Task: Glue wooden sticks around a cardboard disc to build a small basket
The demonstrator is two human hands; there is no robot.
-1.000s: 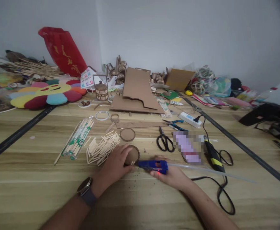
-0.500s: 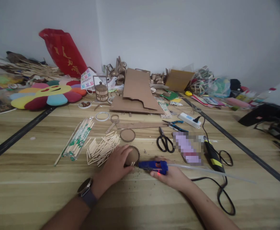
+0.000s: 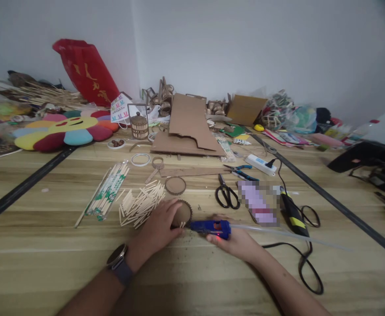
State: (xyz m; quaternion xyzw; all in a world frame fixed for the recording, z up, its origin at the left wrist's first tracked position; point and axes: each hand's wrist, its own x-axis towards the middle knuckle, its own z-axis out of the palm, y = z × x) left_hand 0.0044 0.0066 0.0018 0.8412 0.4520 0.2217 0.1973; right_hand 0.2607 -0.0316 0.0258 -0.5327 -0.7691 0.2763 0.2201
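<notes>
My right hand (image 3: 236, 242) is wrapped round a blue hot glue gun (image 3: 208, 228), a red light glowing on it and a long clear glue stick trailing out behind. Its dark nozzle meets the near right edge of a round cardboard disc (image 3: 183, 213) with a ridged rim. My left hand (image 3: 161, 227) grips that disc from the left, thumb at the near edge, fingers over the far side. Two short pale stick pieces (image 3: 182, 224) stand at the rim by the nozzle. Beyond lies a second cardboard disc (image 3: 175, 185). Left of it spreads a pile of short wooden sticks (image 3: 142, 204).
Black scissors (image 3: 227, 196), pliers (image 3: 241, 171) and a white power strip (image 3: 260, 165) lie to the right, with a black tool (image 3: 293, 215) and its looping cable. Packaged sticks (image 3: 109, 191) lie left. Cardboard sheets (image 3: 190, 123) and a small lidded stick-sided bucket (image 3: 140, 127) stand behind.
The glue gun's nozzle has shifted very slightly left along the disc's near edge. My left hand and the disc hold their place.
</notes>
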